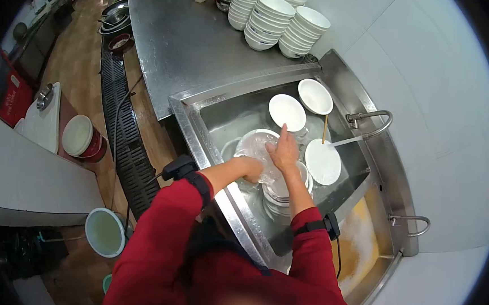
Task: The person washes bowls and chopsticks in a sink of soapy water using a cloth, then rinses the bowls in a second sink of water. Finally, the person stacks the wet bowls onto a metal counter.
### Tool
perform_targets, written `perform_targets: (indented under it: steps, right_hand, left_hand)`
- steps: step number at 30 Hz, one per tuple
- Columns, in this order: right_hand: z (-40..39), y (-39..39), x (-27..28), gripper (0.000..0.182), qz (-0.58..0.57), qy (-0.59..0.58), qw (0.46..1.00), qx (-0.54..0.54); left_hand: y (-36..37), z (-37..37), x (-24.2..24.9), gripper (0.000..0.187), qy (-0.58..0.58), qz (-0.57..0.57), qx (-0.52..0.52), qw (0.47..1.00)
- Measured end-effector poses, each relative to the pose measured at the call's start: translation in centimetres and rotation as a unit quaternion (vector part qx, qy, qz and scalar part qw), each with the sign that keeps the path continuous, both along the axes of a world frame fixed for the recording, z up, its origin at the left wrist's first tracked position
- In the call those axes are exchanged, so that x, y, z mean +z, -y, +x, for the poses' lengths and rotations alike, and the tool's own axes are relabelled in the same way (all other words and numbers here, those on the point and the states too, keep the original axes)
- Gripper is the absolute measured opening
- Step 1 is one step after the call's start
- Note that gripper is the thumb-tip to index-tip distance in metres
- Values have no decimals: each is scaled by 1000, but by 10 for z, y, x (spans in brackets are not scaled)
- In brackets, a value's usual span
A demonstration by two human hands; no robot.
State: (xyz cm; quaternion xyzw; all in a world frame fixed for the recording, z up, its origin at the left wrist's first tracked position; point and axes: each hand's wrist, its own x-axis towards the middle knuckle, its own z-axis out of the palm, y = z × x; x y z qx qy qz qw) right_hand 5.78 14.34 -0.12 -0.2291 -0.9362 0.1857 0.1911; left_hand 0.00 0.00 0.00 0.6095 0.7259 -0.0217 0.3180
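Note:
My left hand (pixel 249 168) is curled at the near edge of a white plate (pixel 255 134) in the steel sink (pixel 218 116). Clear water splashes over the plate and partly covers its surface and my left fingertips. Close by on the right, my right hand (pixel 285 151) is open, its fingers stretched forward and its thumb apart, over the splashing water. Beneath my hands stands a stack of white plates (pixel 278 203), partly hidden by my right forearm. Further white dishes lie around them: a bowl (pixel 287 112), another bowl (pixel 315 96) and a flat plate (pixel 323 162).
A bent faucet (pixel 371 117) reaches over the sink's right side. A second basin (pixel 357 245) holds foamy yellowish water under another faucet (pixel 412 224). Tall bowl stacks (pixel 269 21) stand on the steel counter (pixel 172 45). Buckets (pixel 104 233) sit on the floor at left.

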Motion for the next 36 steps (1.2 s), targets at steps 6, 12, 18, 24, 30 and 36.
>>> perform_targets:
  steps: [6, 12, 18, 24, 30, 36]
  right_hand:
    - [-24, 15, -25, 91, 141, 148, 979, -17]
    - [-61, -3, -69, 76, 312, 185, 931, -39]
    - [-70, -10, -54, 69, 192, 341, 917, -77]
    - [-55, -77, -72, 52, 164, 266, 947, 81]
    - [-148, -18, 46, 36, 158, 358, 919, -41]
    - [-346, 162, 130, 35, 43, 206, 972, 104]
  left_hand:
    - [30, 5, 31, 28, -49, -9, 9, 999]
    - [149, -19, 71, 23, -30, 511, 106, 852]
    - [321, -78, 31, 19, -111, 487, 347, 794]
    - [525, -126, -74, 27, -17, 12, 460, 888]
    - [642, -180, -101, 27, 78, -158, 464, 868]
    - [686, -279, -140, 30, 25, 120, 554, 823]
